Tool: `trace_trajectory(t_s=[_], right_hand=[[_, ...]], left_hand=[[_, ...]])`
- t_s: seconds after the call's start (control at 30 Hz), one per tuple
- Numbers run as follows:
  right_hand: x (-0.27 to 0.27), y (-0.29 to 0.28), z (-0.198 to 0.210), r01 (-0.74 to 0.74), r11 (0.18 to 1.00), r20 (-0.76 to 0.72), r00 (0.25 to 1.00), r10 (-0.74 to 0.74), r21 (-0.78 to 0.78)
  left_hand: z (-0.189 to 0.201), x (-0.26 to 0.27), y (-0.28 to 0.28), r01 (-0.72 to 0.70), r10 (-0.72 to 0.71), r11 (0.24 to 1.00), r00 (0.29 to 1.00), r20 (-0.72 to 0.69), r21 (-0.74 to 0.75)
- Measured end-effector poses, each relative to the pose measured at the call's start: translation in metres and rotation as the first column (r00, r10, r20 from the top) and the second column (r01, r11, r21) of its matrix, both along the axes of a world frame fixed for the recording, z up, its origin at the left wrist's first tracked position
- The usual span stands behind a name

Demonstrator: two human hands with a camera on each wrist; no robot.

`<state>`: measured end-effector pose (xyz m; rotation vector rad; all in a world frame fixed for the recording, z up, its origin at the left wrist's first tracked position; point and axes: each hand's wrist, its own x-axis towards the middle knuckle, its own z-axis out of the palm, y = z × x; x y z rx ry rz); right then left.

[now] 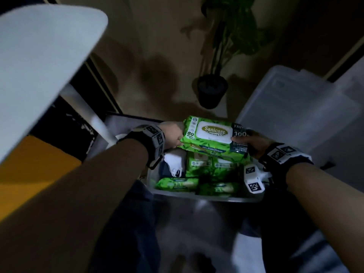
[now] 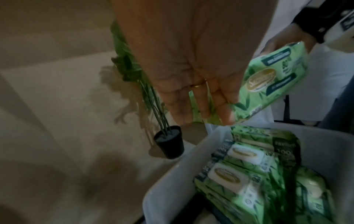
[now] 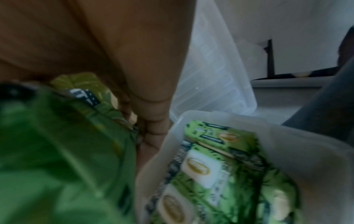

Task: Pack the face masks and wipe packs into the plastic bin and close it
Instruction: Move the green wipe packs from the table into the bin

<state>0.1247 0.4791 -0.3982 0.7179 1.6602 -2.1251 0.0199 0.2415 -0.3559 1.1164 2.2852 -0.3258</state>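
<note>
Two green wipe packs lie stacked, held above the plastic bin. My left hand grips the stack's left end, with its fingers underneath the lower wipe pack. At the right end, my right hand holds on with the thumb on top; the right wrist view shows the wipe pack blurred against the palm. Inside the bin lie several more wipe packs and white face masks at the left side.
The bin's clear lid leans at the right, beside the bin. A black pot with a plant stands on the floor beyond the bin. A white table and a yellow surface are at the left.
</note>
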Motion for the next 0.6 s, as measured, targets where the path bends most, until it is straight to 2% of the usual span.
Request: trace_trajectory(t_s=[0.17,0.27,0.33,0.4,0.5,0.53,0.57,0.6], right_hand=[[0.011,0.006,-0.042,0.135,0.980,0.111,0.982,-0.152,0.148],[0.018,0.012,-0.069,0.094,0.970,0.149,0.980,-0.129,0.224],[0.022,0.018,-0.088,0.023,0.971,0.162,0.985,-0.064,0.239],[0.023,0.020,-0.101,-0.093,0.955,0.217,0.976,0.031,0.282],[0.025,0.022,-0.124,-0.274,0.841,0.314,0.940,0.133,0.466],[0.027,0.023,-0.132,-0.274,0.835,0.317,0.940,0.128,0.477],[0.026,0.023,-0.136,-0.214,0.861,0.294,0.952,0.079,0.462],[0.025,0.023,-0.140,-0.169,0.880,0.275,0.960,0.046,0.443]], left_hand=[[-0.065,0.013,0.008,-0.063,0.062,0.998,0.992,0.112,0.008],[-0.100,0.022,0.011,-0.156,0.157,0.987,0.968,0.193,-0.022],[-0.122,0.027,0.015,-0.224,0.216,0.975,0.932,0.290,-0.006],[-0.143,0.029,0.021,-0.332,0.289,0.942,0.870,0.399,0.042],[-0.168,0.034,0.031,-0.462,0.411,0.886,0.743,0.529,-0.040],[-0.178,0.037,0.034,-0.473,0.414,0.880,0.713,0.566,-0.048],[-0.186,0.039,0.037,-0.460,0.398,0.887,0.713,0.577,-0.044],[-0.195,0.040,0.041,-0.420,0.369,0.907,0.746,0.554,-0.037]])
